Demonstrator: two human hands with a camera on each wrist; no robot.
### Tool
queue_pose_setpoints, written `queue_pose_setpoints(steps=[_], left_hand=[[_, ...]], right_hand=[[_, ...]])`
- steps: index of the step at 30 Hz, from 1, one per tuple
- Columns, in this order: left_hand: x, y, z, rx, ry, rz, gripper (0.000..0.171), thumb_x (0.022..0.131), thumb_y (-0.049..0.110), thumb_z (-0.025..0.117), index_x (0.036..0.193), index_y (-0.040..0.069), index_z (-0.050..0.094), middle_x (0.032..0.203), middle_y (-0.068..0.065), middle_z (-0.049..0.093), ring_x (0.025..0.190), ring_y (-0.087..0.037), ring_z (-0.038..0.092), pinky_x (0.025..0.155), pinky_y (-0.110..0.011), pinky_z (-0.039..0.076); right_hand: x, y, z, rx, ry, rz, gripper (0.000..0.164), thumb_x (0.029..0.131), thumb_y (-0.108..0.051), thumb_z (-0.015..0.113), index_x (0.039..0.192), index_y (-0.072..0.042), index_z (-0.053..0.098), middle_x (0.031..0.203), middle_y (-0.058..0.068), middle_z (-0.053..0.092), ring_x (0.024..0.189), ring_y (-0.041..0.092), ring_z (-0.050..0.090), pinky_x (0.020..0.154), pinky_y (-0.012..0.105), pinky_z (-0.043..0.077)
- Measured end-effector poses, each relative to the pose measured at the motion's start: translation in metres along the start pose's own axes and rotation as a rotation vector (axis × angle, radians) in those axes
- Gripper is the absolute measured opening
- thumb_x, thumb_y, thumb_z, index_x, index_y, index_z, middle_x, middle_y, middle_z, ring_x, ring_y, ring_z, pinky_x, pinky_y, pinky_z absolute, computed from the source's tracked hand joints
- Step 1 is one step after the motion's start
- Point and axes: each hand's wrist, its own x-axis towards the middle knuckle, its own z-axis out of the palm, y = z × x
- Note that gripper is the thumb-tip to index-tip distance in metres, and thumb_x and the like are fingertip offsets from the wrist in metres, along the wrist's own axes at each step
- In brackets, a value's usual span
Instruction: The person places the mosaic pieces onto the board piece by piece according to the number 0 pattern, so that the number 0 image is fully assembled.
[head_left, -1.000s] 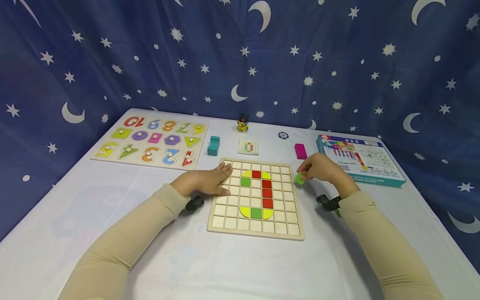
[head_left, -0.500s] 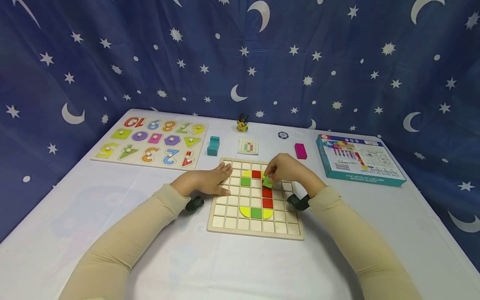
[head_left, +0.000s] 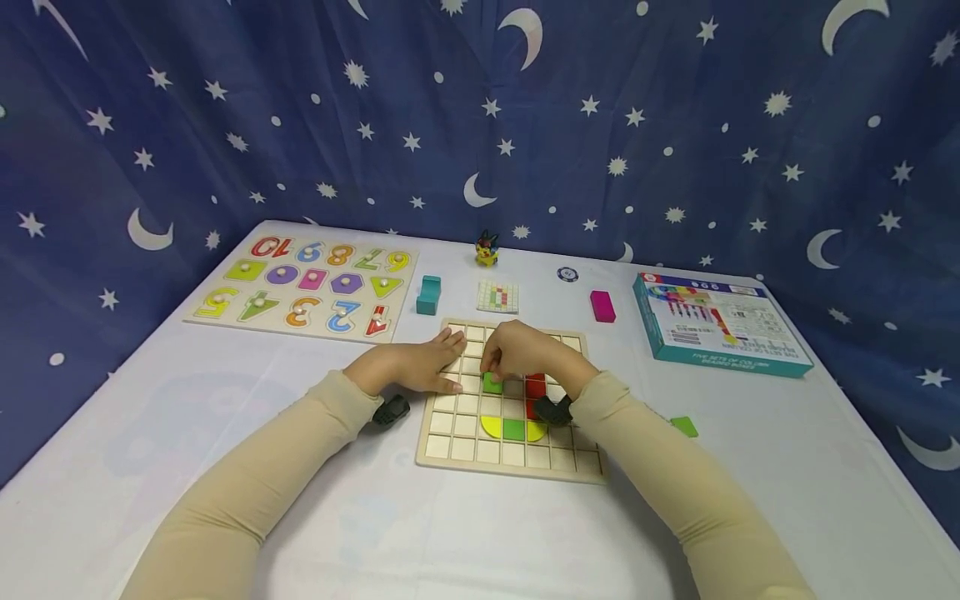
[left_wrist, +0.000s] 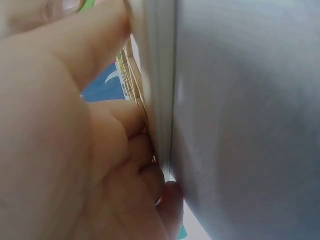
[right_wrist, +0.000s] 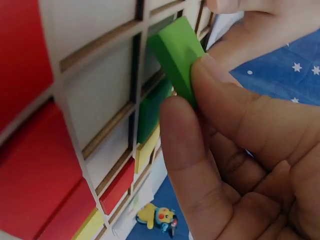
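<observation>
My right hand [head_left: 521, 354] pinches a green square tile [right_wrist: 175, 52] between thumb and finger, over the left-middle part of the wooden grid board [head_left: 457, 460]. In the right wrist view the tile tilts at the mouth of a cell, beside a seated green tile [right_wrist: 154, 107]. My left hand [head_left: 412, 365] rests flat across the board's left edge, fingers straight and spread. Red tiles [head_left: 536, 386], yellow rounded pieces [head_left: 491, 427] and another green tile [head_left: 513, 429] lie in cells. My right hand and wrist hide the board's upper middle in the head view.
A loose green tile [head_left: 684, 427] lies right of the board. Behind stand a pattern card [head_left: 498, 297], a teal block [head_left: 429, 296], a magenta block [head_left: 602, 307], a small toy figure [head_left: 487, 250] and a chip [head_left: 567, 274]. A number puzzle [head_left: 300, 287] and a box [head_left: 720, 325] flank them.
My right hand has carried the green tile leftward from beside the board's right edge, across the red column, to the left-middle cells. My left hand has stayed in place.
</observation>
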Motion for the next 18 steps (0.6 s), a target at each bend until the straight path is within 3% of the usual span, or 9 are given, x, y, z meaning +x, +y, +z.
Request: queue_pose_setpoints(steps=[18], left_hand=[[0.0003, -0.0002, 0.0009, -0.006, 0.009, -0.006, 0.083, 0.093, 0.045, 0.048, 0.147, 0.000, 0.004, 0.155, -0.013, -0.006, 0.140, -0.031, -0.014, 0.115, -0.045, 0.005]], right_hand=[[0.0020, -0.0009, 0.0079, -0.086, -0.004, -0.004, 0.012, 0.078, -0.002, 0.071, 0.086, -0.010, 0.070, 0.073, -0.001, 0.061, 0.066, 0.010, 0.051, 0.063, 0.022, 0.045]])
